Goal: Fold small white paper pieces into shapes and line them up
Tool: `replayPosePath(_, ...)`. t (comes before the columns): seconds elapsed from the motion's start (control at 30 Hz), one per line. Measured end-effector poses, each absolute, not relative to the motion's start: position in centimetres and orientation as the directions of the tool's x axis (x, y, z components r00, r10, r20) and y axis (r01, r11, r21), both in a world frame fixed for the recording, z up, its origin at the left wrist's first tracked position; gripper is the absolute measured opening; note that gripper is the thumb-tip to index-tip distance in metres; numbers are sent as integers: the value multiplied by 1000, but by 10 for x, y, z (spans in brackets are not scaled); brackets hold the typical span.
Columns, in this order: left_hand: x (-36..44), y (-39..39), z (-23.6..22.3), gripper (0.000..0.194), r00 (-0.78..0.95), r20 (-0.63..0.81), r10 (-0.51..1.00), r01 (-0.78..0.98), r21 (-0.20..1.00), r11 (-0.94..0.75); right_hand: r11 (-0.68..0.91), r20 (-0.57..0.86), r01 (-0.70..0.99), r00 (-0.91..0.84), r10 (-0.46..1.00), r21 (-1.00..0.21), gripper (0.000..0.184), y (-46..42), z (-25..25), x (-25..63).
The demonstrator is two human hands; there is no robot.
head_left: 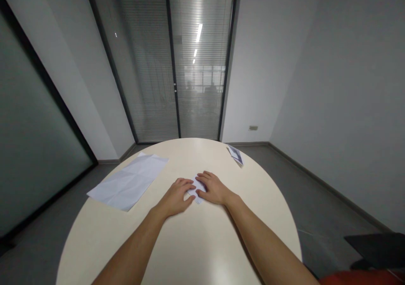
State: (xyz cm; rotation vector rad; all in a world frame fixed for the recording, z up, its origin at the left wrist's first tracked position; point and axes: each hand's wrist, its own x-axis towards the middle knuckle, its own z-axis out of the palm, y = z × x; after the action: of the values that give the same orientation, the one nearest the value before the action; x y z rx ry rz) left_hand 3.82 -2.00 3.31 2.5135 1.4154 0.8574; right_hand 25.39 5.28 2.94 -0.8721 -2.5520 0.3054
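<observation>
A small folded piece of white paper (pixel 199 185) lies on the round table in front of me, partly covered by my fingers. My left hand (pixel 177 197) rests at its left side, fingers stretched out and thumb apart, with the fingertips on the paper's edge. From the right, my right hand (pixel 215 189) reaches over the same paper, its fingers spread and its fingertips touching the top. Both hands lie low against the tabletop. How the paper is folded underneath the fingers is hidden.
A large creased white sheet (pixel 128 181) lies on the left of the cream table (pixel 190 243). Near the far right edge rests a folded paper with dark printing (pixel 235 154). Glass doors with blinds (pixel 202 103) stand beyond. A dark flat object (pixel 376 249) is at lower right.
</observation>
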Motion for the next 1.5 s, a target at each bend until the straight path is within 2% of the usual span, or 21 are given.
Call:
replayPosePath(0.13, 38, -19, 30, 34, 425, 395, 815, 748, 353, -562, 743, 248, 573, -708, 662, -347, 66, 52, 28, 255)
replayPosePath(0.3, 39, -20, 31, 36, 424, 350, 835, 772, 342, -536, 733, 228, 579, -707, 670, -358, 69, 51, 30, 255)
replayPosePath(0.57, 38, -21, 32, 37, 427, 335, 840, 794, 305, -526, 762, 331, 558, -688, 646, -328, 43, 57, 24, 254)
replayPosePath(0.73, 39, -22, 34, 37, 413, 304, 859, 827, 270, -493, 768, 366, 551, -676, 640, -326, 36, 57, 30, 255)
replayPosePath(0.83, 40, -23, 37, 37, 416, 284, 864, 838, 250, -486, 784, 383, 522, -685, 620, -335, 36, 55, 33, 255)
replayPosePath(1.1, 40, -24, 42, 36, 382, 259, 887, 872, 216, -439, 781, 366, 515, -693, 621, -353, 54, 54, 30, 253)
replayPosePath(1.3, 37, -20, 37, 36, 318, 283, 905, 902, 203, -381, 737, 370, 576, -638, 676, -354, 44, 54, 35, 255)
replayPosePath(1.5, 33, -16, 30, 36, 292, 304, 907, 904, 221, -365, 762, 379, 556, -661, 648, -333, 41, 52, 37, 255)
